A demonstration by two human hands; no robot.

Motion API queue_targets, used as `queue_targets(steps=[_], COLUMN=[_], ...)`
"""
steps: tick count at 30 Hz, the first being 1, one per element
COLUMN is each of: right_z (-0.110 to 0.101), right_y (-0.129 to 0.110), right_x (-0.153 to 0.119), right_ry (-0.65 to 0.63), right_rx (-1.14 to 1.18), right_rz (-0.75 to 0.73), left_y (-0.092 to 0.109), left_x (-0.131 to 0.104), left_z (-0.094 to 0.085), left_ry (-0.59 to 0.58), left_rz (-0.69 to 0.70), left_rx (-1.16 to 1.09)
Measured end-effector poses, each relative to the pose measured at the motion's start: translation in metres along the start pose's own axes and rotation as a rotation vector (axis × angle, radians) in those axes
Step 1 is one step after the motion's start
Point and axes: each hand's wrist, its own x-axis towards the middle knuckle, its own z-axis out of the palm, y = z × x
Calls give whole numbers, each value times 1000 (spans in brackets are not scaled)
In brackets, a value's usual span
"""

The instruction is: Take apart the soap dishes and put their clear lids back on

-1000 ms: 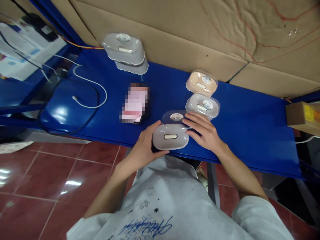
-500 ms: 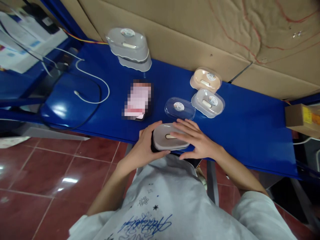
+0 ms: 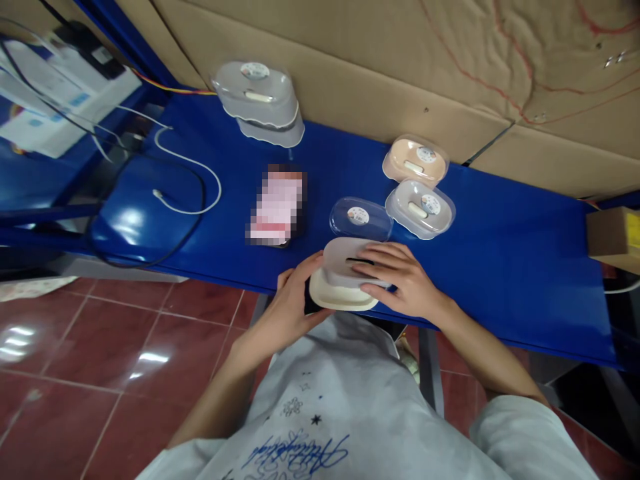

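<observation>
At the table's front edge my left hand [image 3: 295, 300] is wrapped round the left side of an oval plastic box [image 3: 343, 303], whose cream rim shows. Over it my right hand [image 3: 403, 280] grips a grey oval cover [image 3: 340, 257] with a dark slot in its top. The cover sits raised and shifted up and to the right, so it hides much of the box's inside. Just beyond lies a clear plastic lid [image 3: 345, 217] with a round sticker, close to the cover's far edge.
A grey box [image 3: 420, 210] and a peach box [image 3: 413, 163] under clear lids stand to the right. Stacked grey boxes [image 3: 270, 130] are at the back left, a phone [image 3: 277, 203] nearer. A white cable [image 3: 215, 173] lies left; a cardboard box [image 3: 610, 237] sits far right.
The grey cover, seated on the box before, has come up off it and moved away and to the right with my right hand. The cream rim below is now exposed; the pale slot piece no longer shows.
</observation>
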Motion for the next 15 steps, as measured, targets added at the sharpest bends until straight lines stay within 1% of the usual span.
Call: queue_targets(steps=[4,6,8,9,11,13,15], right_z=[4,6,7,8,9,10,11], right_y=[7,11,14,15,16,17,18], right_x=[-1,-1,-2,-2,-3,-3,-3], right_ry=[14,24,31,29,23,19,22], right_rx=[-177,-228,-262,-275,-295,-308,-316], right_rz=[85,130,170,186,208,212,205], left_y=[0,-2,-5,-8,-14,-21,-26], left_x=[-6,-6,-2,1,10,21,31], left_z=[-5,-7,-9,-11,-16,-23,-28], left_ry=[-57,-76,-58,-19,125,293,386], left_rz=[27,67,128,156,168,118,59], left_rx=[135,193,222,242,323,446,549])
